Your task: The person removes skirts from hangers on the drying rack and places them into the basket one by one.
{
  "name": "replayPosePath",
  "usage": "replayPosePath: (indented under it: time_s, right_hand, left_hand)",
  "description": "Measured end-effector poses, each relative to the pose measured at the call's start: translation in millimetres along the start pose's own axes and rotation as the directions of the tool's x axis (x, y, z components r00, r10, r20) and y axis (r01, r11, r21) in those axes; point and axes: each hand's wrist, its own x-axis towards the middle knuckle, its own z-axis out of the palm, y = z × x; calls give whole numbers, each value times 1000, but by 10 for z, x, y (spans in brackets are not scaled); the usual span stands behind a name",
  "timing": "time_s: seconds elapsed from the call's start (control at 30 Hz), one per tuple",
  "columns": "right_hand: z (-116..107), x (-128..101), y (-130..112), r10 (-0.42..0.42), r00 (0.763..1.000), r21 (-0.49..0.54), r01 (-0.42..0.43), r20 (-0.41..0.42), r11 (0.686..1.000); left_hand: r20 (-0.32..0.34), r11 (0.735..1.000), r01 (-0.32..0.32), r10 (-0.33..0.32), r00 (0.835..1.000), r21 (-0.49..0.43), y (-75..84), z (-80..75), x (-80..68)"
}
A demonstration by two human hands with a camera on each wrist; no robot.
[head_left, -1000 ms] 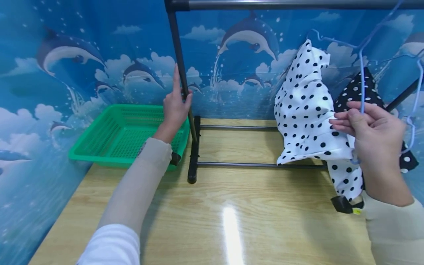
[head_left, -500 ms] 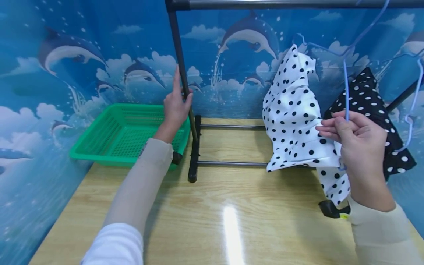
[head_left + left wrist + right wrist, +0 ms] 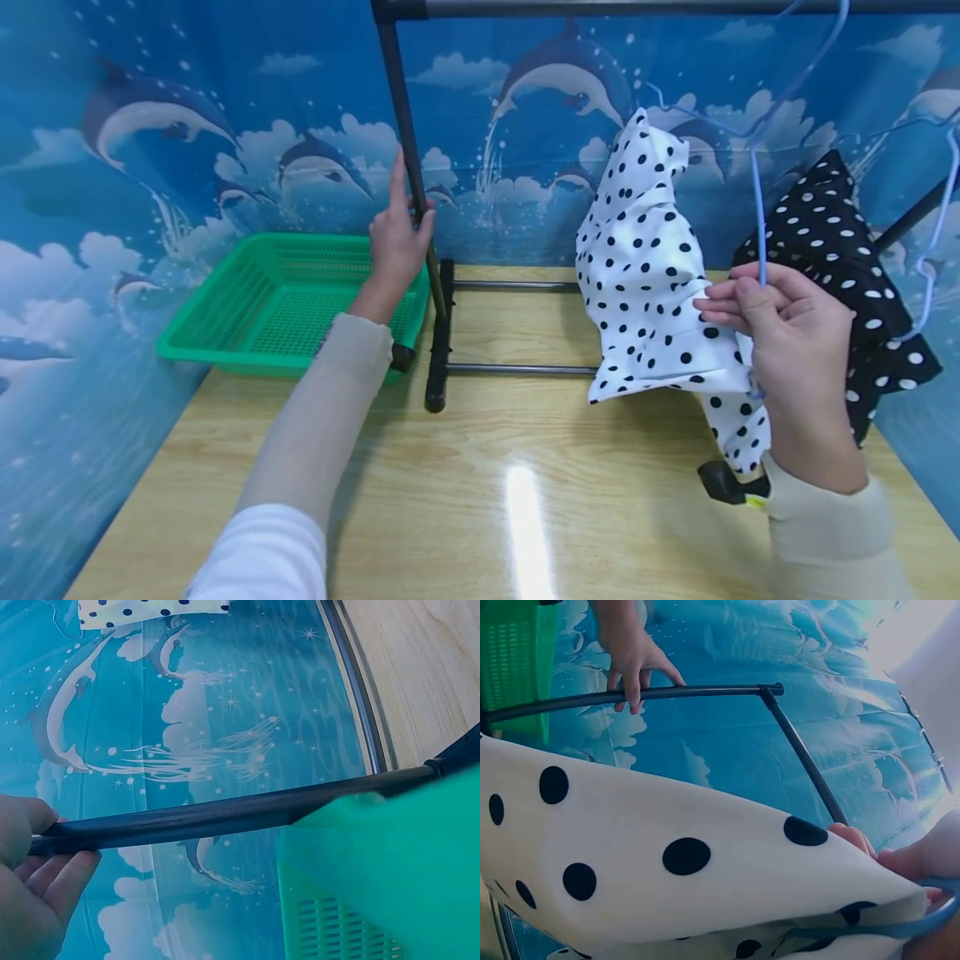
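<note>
In the head view, my left hand (image 3: 396, 243) grips the left upright post (image 3: 402, 108) of a black clothes rack, its index finger straight along the post. The left wrist view shows the thumb and fingers on either side of that post. My right hand (image 3: 798, 337) pinches the side of a light blue hanger (image 3: 759, 200) between thumb and fingers. From this hanger hangs a white cloth with black dots (image 3: 645, 258), lying partly behind the fingers. Behind the right hand, a black cloth with white dots (image 3: 862, 292) hangs on another blue hanger (image 3: 937, 242).
A green plastic basket (image 3: 247, 362) stands on the wooden table (image 3: 420, 500), left of the rack. The rack's top bar (image 3: 600, 8) crosses the upper edge of the view, and its lower rails (image 3: 517, 369) lie near the table. A blue dolphin-print curtain (image 3: 510, 225) hangs behind.
My right hand has moved left and slightly down, carrying the hanger and white dotted cloth. More of the black dotted cloth now shows. My left hand has stayed on the post.
</note>
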Motion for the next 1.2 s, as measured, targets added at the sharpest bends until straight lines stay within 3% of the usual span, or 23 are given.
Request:
replayPosePath:
  time_s: [0.13,0.4,0.8,1.03,1.2]
  right_hand:
    - [33,-36,14,-10,1000,18,10,-13,1000]
    - [77,-125,18,11,1000,-59,-12,-22,998]
    - [166,-200,67,-96,995,-1,96,21,995]
    - [201,-218,65,-90,995,7,90,32,996]
    - [198,-206,47,-103,994,-21,104,43,994]
  left_hand:
    - [-4,1000,11,-11,1000,-21,0,3,-1]
    - [-7,999,25,-25,1000,-31,3,3,-10]
    - [-13,1000,9,-10,1000,-18,-9,-3,-24]
    - [-24,1000,9,-8,1000,17,-12,-17,-24]
    - [-9,1000,17,-17,1000,-7,10,-4,-27]
